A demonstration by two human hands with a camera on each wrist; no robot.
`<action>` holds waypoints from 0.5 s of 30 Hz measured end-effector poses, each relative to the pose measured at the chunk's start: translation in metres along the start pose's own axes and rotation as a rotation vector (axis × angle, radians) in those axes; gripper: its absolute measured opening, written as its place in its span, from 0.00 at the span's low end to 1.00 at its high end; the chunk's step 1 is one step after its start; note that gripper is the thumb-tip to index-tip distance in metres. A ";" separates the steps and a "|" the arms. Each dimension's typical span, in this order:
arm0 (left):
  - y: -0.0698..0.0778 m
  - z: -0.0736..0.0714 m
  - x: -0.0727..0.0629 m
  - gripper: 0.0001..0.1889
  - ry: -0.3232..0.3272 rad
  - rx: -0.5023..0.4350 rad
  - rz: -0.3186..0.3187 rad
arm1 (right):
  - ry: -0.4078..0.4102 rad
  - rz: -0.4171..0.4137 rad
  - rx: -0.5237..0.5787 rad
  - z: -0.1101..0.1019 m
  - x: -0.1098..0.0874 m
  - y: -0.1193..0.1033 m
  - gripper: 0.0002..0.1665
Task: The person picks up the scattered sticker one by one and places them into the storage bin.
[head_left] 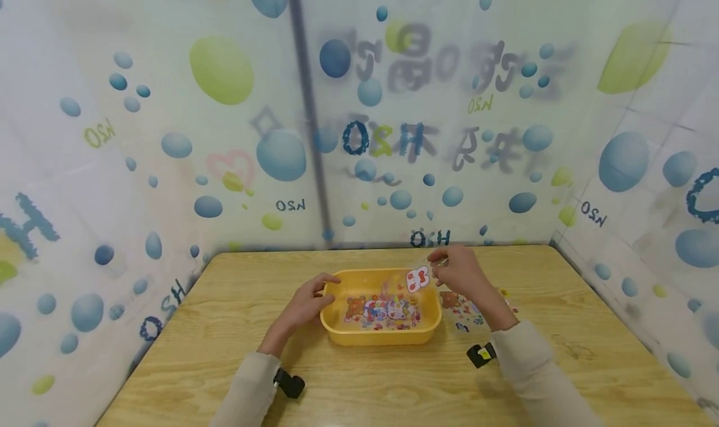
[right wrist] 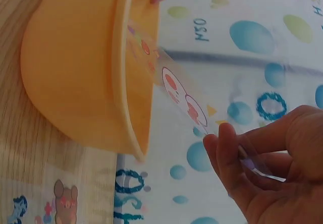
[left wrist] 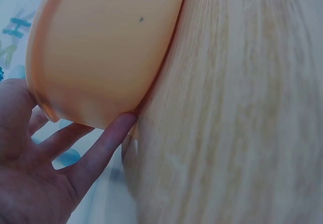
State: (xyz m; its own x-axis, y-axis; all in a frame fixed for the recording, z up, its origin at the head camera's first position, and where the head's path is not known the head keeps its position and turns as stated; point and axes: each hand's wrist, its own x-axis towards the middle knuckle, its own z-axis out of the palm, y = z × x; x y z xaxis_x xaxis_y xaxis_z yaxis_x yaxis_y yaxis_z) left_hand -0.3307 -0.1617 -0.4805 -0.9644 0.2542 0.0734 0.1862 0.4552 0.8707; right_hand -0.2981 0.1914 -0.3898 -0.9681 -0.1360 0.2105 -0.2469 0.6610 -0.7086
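A yellow plastic basin (head_left: 382, 338) stands on the table. My left hand (head_left: 306, 299) grips its left end, with fingers at the rim; in the left wrist view one fingertip (left wrist: 127, 119) touches low on the outer wall. Above the right rim, my right hand (head_left: 457, 271) pinches a clear plastic sticker sheet between thumb and fingers. A white cartoon face with a red bow (head_left: 417, 279) shows on that sheet. The right wrist view shows the sheet (right wrist: 176, 90) slanting from the fingers down into the basin. Colourful cartoon stickers (head_left: 384, 311) lie inside the basin.
More clear sticker sheets (head_left: 469, 308) with a brown bear and small prints lie on the wooden table (head_left: 224, 339), right of the basin, partly under the right forearm. A curtain (head_left: 224, 133) printed with blue and green dots hangs behind the table and along its sides.
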 end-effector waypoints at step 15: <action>0.001 -0.001 -0.001 0.17 0.002 0.004 0.016 | -0.148 -0.047 -0.032 0.029 0.021 -0.040 0.18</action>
State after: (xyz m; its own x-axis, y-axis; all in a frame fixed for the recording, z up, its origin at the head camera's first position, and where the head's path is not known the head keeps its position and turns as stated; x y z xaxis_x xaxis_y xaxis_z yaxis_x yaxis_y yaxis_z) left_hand -0.3292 -0.1621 -0.4792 -0.9616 0.2597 0.0887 0.2028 0.4548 0.8672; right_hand -0.3099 0.1406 -0.3763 -0.9519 -0.2730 0.1394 -0.2926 0.6742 -0.6781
